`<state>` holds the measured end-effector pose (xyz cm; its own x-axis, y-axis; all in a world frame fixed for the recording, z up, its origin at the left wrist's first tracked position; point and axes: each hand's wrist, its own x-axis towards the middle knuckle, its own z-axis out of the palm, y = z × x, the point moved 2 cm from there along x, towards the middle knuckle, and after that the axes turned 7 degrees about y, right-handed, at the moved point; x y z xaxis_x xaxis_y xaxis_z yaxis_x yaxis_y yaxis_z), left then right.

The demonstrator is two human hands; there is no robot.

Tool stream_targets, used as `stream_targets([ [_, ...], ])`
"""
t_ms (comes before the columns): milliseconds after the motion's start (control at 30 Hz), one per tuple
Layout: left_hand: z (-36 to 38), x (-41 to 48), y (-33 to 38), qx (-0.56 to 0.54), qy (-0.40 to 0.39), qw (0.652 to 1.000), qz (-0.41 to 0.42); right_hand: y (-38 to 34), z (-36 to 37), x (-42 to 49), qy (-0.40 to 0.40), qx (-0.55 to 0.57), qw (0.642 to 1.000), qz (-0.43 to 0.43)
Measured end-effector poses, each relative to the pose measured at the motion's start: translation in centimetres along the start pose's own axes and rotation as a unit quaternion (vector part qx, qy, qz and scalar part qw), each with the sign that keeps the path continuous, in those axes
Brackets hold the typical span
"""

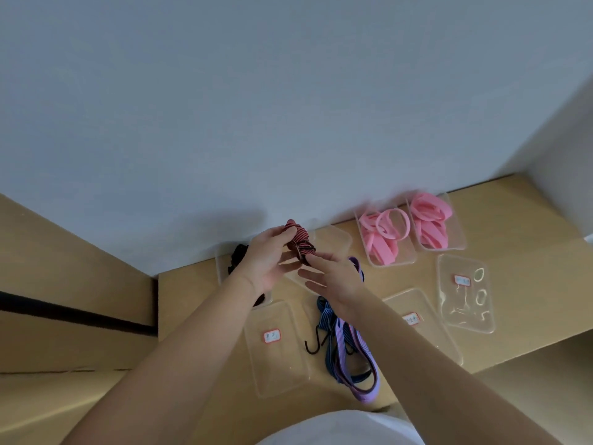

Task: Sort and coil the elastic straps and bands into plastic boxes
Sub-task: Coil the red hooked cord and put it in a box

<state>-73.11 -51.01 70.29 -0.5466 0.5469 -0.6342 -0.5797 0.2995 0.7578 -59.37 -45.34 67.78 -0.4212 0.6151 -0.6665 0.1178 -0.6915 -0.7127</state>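
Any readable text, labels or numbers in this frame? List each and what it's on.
Near-left label on the near-left clear box: too blurred to read.
Middle label on the middle clear box: too blurred.
Right label on the right clear box: too blurred.
Nothing else carries text.

A bunched red-and-black strap (300, 244) is held just above the clear box (337, 239); purple and blue straps (345, 345) sprawl in front of it.
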Motion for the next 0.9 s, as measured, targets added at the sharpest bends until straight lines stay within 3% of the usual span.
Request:
stream_targets([
  [133,1.1,2.8,-0.1,0.116,0.012,0.993,0.029,1.0,-0.3,2.7,0.065,-0.027,0.997,0.012],
  [300,3.2,5.6,-0.3,0.316,-0.003,0.945,0.086,0.9,-0.4,5.6,0.126,-0.056,0.990,-0.013],
  [467,3.9,7.4,-1.3,0.426,0.016,0.898,0.112,-0.3,0.1,6.9,0.057,-0.075,0.995,-0.040],
  [567,3.6,7.8,-1.5,0.440,0.076,0.882,0.149,-0.5,-0.1,7.6,0.013,-0.094,0.995,-0.037],
  [667,3.1,7.6,-1.6,0.434,0.125,0.874,0.181,-0.6,0.0,8.6,0.008,-0.102,0.994,-0.043],
  [800,2.0,7.2,-1.6,0.443,0.155,0.859,0.206,-0.5,0.1,10.0,-0.077,-0.128,0.987,-0.063],
  [900,1.5,7.1,-2.0,0.445,0.137,0.858,0.218,-0.3,-0.1,10.8,-0.079,-0.186,0.975,-0.089],
])
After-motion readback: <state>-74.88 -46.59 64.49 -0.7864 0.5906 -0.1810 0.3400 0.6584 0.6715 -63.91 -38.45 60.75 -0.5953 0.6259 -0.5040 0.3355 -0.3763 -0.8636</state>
